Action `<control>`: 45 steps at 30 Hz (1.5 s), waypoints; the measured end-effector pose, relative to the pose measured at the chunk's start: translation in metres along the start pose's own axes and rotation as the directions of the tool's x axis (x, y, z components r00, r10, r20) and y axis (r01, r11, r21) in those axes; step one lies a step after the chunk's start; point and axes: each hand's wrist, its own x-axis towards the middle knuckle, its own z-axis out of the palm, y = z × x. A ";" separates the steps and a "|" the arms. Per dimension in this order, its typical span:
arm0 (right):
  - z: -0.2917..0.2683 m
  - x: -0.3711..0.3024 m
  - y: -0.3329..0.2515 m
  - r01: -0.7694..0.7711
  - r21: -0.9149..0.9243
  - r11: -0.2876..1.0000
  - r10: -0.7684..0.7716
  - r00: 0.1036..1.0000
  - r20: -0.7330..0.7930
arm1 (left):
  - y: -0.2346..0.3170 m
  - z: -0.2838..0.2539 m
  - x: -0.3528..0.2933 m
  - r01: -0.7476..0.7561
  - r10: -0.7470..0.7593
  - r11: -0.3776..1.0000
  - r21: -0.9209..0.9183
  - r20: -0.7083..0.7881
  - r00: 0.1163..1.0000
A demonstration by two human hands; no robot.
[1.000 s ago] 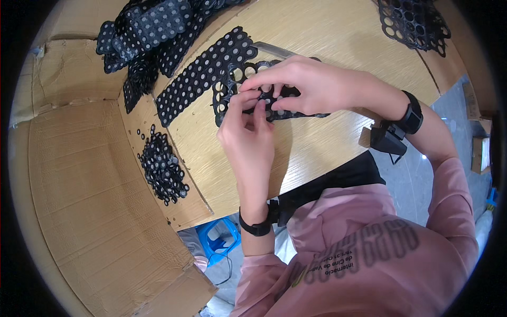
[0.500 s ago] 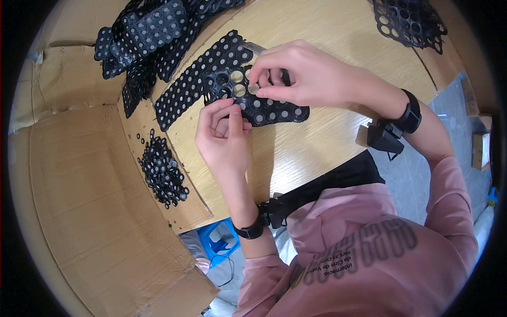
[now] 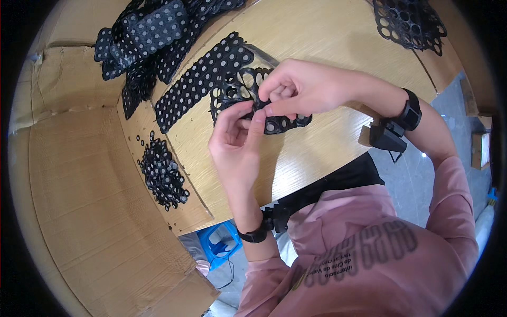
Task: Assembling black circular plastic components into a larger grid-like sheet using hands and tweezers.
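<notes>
A black, rubbery-looking sheet [image 3: 235, 98] with rows of round holes is gripped between my two hands. Some of its holes are open, and grey-centred discs sit in others along the near edge. My left hand [image 3: 236, 140] pinches the near left side with thumb and fingers. Against it, my right hand [image 3: 301, 95] has its thumb and curled fingers closed on the middle of the sheet. The thumb tips nearly meet and cover the exact spot being gripped. A second black sheet [image 3: 203, 79], full of grey discs, lies flat just behind on the left.
Small black rings with pale centres [image 3: 161, 177] form a pile on the left. More dotted black sheets [image 3: 153, 31] are heaped at the back left. A sheet with open holes [image 3: 409, 24] lies at the far right. Cardboard walls [image 3: 100, 174] border the wooden table [image 3: 311, 153].
Both hands have come together, the left moving right and the right slightly nearer to me. The sheet has shifted right and bent between them, and more open holes show in it.
</notes>
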 end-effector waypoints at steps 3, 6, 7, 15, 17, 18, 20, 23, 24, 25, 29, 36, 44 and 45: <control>0.000 -0.001 0.000 0.060 0.004 0.998 -0.060 0.997 0.040 | -0.006 -0.006 0.001 0.033 -0.033 0.999 -0.033 0.017 0.999; -0.001 0.000 0.002 0.090 -0.052 0.995 -0.088 0.995 0.050 | -0.005 -0.009 -0.001 0.067 -0.067 0.998 -0.007 0.037 0.997; -0.001 0.000 0.002 0.090 -0.055 0.994 -0.087 0.995 0.051 | -0.005 -0.009 -0.001 0.078 -0.079 0.997 0.024 0.037 0.996; -0.005 -0.002 -0.006 0.081 -0.126 0.989 -0.073 0.995 0.071 | -0.003 -0.028 -0.003 0.094 -0.094 0.995 -0.016 -0.009 0.996; -0.005 -0.003 -0.006 0.073 -0.161 0.984 -0.064 0.996 0.059 | -0.003 -0.032 -0.006 0.086 -0.087 0.996 -0.032 -0.024 0.996; -0.003 0.000 -0.006 0.068 -0.194 0.979 -0.059 0.997 0.051 | -0.001 -0.034 -0.009 0.086 -0.086 0.996 -0.012 -0.041 0.995; -0.001 0.001 -0.003 0.139 -0.194 0.971 -0.139 0.990 0.014 | 0.002 -0.031 -0.015 0.015 -0.019 0.999 -0.031 -0.134 0.991; -0.005 0.001 0.000 0.085 -0.233 0.969 -0.104 0.992 -0.070 | 0.012 -0.037 -0.018 -0.203 0.260 0.958 0.200 -0.326 0.909; -0.011 0.002 0.005 0.091 -0.368 0.925 -0.145 0.982 -0.123 | 0.016 -0.049 -0.017 -0.242 0.348 0.923 0.300 -0.381 0.856; -0.015 -0.001 0.010 0.073 -0.497 0.864 -0.183 0.967 -0.175 | 0.018 -0.061 -0.017 -0.222 0.396 0.889 0.401 -0.429 0.812; -0.006 0.001 0.006 0.095 -0.583 0.807 -0.259 0.944 -0.205 | 0.010 -0.148 -0.007 0.020 0.519 0.676 0.737 -0.495 0.696; -0.001 0.005 0.015 0.163 -0.661 0.732 -0.438 0.856 -0.273 | -0.026 -0.235 -0.003 0.379 0.369 0.496 0.781 -0.585 0.722; -0.001 0.005 0.014 0.129 -0.578 0.806 -0.358 0.883 -0.303 | 0.026 -0.084 -0.016 -0.136 0.580 0.586 0.799 -0.296 0.759; -0.002 0.004 0.012 0.098 -0.537 0.838 -0.303 0.901 -0.309 | 0.034 -0.057 -0.021 -0.288 0.589 0.594 0.751 -0.162 0.791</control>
